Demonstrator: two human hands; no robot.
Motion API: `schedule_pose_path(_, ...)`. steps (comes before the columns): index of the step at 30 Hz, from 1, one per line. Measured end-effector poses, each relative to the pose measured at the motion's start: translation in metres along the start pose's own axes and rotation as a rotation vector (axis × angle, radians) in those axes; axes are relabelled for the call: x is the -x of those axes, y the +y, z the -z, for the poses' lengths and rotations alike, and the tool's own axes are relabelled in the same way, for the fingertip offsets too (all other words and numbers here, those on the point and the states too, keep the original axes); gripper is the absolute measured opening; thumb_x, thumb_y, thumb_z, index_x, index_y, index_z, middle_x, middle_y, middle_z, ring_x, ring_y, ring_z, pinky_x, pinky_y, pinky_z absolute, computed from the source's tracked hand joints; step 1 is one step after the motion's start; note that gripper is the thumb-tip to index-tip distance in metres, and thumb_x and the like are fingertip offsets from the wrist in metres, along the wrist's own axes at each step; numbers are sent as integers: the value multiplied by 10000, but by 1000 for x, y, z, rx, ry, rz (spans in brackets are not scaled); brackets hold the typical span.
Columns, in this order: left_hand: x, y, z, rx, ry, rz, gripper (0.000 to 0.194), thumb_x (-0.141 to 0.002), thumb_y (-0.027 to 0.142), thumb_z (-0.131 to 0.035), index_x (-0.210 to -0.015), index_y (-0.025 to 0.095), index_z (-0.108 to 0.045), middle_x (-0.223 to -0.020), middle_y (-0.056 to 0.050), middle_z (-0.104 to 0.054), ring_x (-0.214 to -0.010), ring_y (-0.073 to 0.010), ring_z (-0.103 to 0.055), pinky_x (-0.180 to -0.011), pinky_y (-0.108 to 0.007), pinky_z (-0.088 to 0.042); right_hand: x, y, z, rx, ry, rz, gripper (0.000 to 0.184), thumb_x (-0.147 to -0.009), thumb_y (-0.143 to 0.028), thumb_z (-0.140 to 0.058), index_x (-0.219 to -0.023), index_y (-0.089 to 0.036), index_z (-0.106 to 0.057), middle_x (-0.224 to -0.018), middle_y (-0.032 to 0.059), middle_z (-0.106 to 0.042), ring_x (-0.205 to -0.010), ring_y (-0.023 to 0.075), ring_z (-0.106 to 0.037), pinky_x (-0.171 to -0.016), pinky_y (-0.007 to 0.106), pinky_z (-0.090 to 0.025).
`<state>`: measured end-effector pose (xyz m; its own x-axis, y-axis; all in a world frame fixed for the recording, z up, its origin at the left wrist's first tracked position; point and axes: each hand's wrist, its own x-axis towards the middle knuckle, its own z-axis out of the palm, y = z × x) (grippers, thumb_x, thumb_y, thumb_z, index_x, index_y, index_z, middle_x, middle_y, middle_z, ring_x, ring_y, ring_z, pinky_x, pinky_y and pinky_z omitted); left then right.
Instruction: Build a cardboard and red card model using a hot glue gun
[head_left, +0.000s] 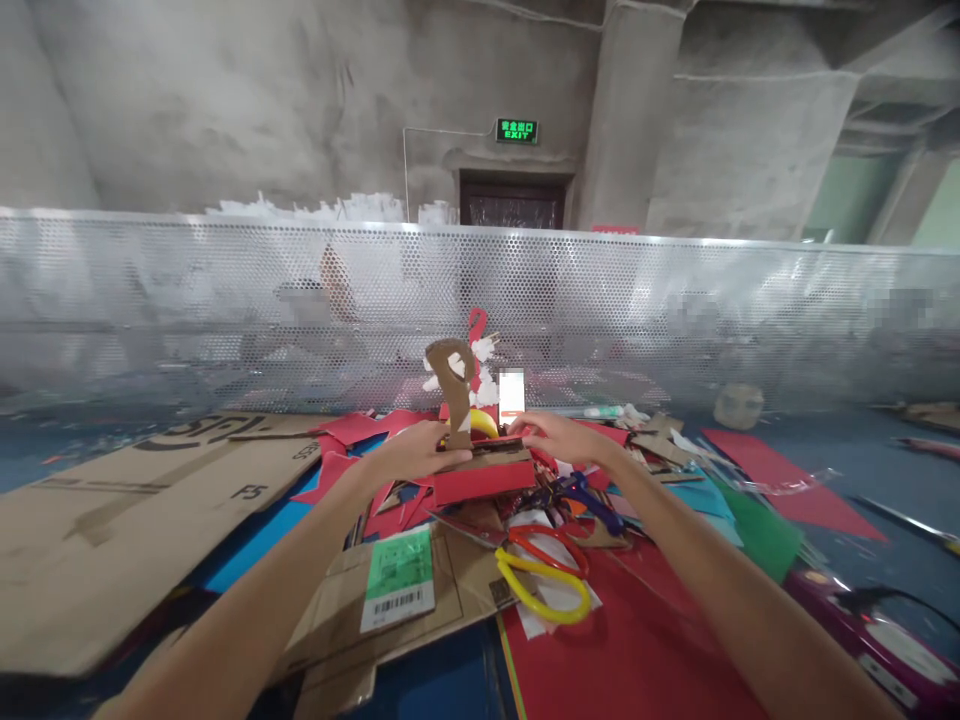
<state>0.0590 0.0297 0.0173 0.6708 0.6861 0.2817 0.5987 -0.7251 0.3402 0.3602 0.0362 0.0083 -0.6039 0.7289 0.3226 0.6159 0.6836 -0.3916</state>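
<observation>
Above the pile of scraps I see a small cardboard box with a red front face between my two hands. My left hand grips its left end, thumb along the top edge. Beside those fingers a curved brown cardboard cutout with a loop-shaped top stands upright. My right hand is closed at the box's right end, its fingertips partly hidden behind the edge. Behind the box are a yellow ring-shaped thing, a red and white paper figure and a phone with a lit screen.
Scissors with yellow and red handles and blue-handled scissors lie in front. Flat cardboard covers the left; red sheets lie at the front. A purple power strip sits at right. Perforated metal panel stands behind.
</observation>
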Motion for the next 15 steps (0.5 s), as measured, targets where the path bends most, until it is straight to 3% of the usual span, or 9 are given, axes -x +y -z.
schedule_pose_path(5, 0, -9, 22, 165, 95, 103, 497, -893, 630, -559, -906, 165, -735, -831, -37, -711, -765, -207, -621, -651, -283, -440, -2, 4, 11, -34, 240, -57, 206, -954, -229, -504, -1051, -190, -682, -1126, 89, -718, -989, 209, -667, -887, 335, -494)
schedule_pose_path(9, 11, -26, 52, 283, 133, 200, 520, -868, 641, -592, -998, 165, -756, -924, -59, -741, -876, -244, -657, -724, -305, -499, -1, 5, 17, -59, 359, -126, 170, -930, -290, -554, -1002, -189, -669, -902, 50, -737, -808, 190, -676, -769, 295, -496)
schedule_pose_path(12, 24, -37, 69, 326, 65, 268, 518, -852, 652, -612, -994, 176, -760, -963, -61, -754, -910, -255, -674, -772, -323, -532, 0, 4, 16, -73, 331, -177, 197, -935, -231, -497, -1051, -187, -650, -784, 21, -729, -698, 169, -656, -674, 260, -465)
schedule_pose_path(15, 38, -45, 78, 312, -4, 317, 533, -860, 681, -585, -982, 192, -759, -985, -57, -765, -951, -264, -692, -835, -345, -556, 1, 1, 12, -11, 204, -179, 298, -931, -138, -406, -1109, -189, -639, -833, 23, -751, -663, 152, -631, -637, 246, -428)
